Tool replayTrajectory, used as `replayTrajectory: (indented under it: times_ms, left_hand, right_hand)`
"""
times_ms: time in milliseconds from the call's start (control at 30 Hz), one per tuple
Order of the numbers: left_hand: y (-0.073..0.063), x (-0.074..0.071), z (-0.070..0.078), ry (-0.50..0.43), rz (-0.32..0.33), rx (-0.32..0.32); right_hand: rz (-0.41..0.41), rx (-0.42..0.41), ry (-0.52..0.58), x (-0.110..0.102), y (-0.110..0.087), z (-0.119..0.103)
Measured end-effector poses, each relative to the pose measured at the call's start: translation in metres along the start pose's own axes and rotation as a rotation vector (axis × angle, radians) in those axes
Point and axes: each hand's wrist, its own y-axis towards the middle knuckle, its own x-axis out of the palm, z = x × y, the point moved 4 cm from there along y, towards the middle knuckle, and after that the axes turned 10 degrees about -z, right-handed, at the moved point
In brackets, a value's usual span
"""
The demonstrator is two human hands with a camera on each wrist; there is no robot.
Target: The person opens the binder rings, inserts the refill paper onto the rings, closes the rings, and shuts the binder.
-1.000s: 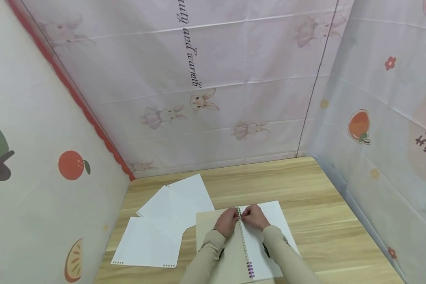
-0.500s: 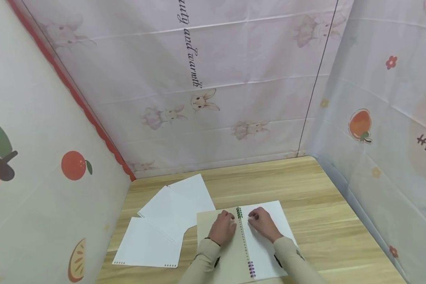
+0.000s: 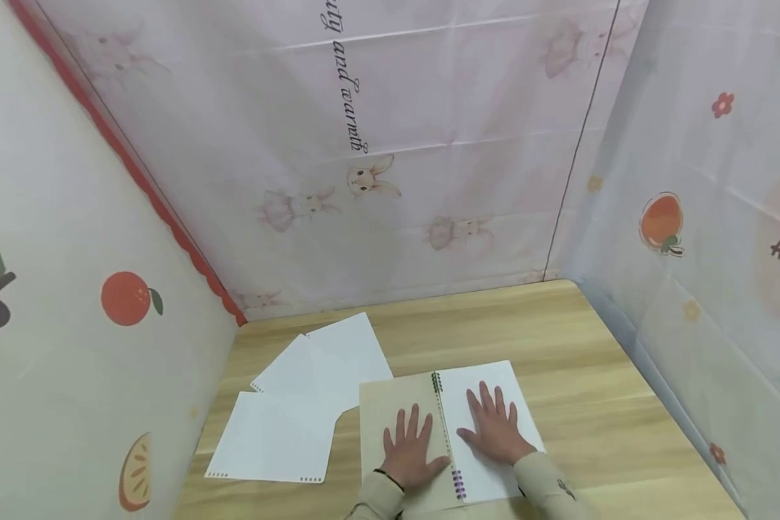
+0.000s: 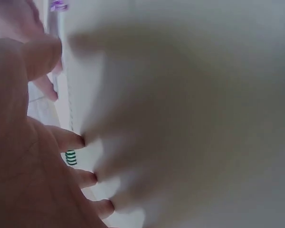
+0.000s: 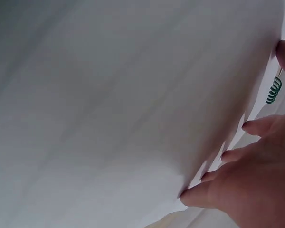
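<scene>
An open notebook lies on the table, with a beige cover [image 3: 375, 404] on the left and a white page [image 3: 518, 397] on the right. A short green binding coil [image 3: 437, 382] sits at the top of its spine, and a purple coil [image 3: 458, 484] at the bottom. My left hand [image 3: 408, 455] is spread over the beige cover, thumb toward the spine. On the white page, my right hand [image 3: 496, 427] lies with fingers spread. Both wrist views show straight fingers; the green coil [image 5: 274, 90] appears beyond the right thumb. Neither hand grips anything.
Several loose white sheets [image 3: 269, 440] with punched holes overlap on the left of the wooden table [image 3: 494, 318]. Printed fabric walls [image 3: 390, 267] enclose the table at the back, left and right.
Earlier both hands were at the green coil near the top of the spine. They have come away from it, moved down and apart, and flattened on the notebook's two sides.
</scene>
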Motion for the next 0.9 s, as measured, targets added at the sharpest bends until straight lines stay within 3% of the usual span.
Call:
replayTrajectory:
  times_ms: [100,267,400,633,767,900]
  left_hand:
    - [0.007,0.000,-0.003,0.053,0.019,-0.004]
    - [0.017,-0.012,-0.005,0.063,0.036,0.009]
    - [0.027,-0.004,-0.015,0.100,0.042,0.011]
    - [0.044,0.003,-0.030,0.144,0.086,0.020]
    - [0.047,0.000,-0.029,0.158,0.076,0.013]
    - [0.041,-0.014,-0.020,0.125,0.053,0.021]
  right_hand:
    - [0.009,-0.008,-0.022,-0.006,0.010,0.002]
    - [-0.015,0.014,-0.020,-0.010,0.027,0.008]
    - [-0.069,0.035,-0.011,-0.006,0.034,0.013]
    - [-0.032,0.019,0.000,-0.008,0.041,0.014]
    - [-0.035,0.025,0.005,-0.011,0.042,0.013]
    - [-0.027,0.022,-0.003,-0.014,0.044,0.012]
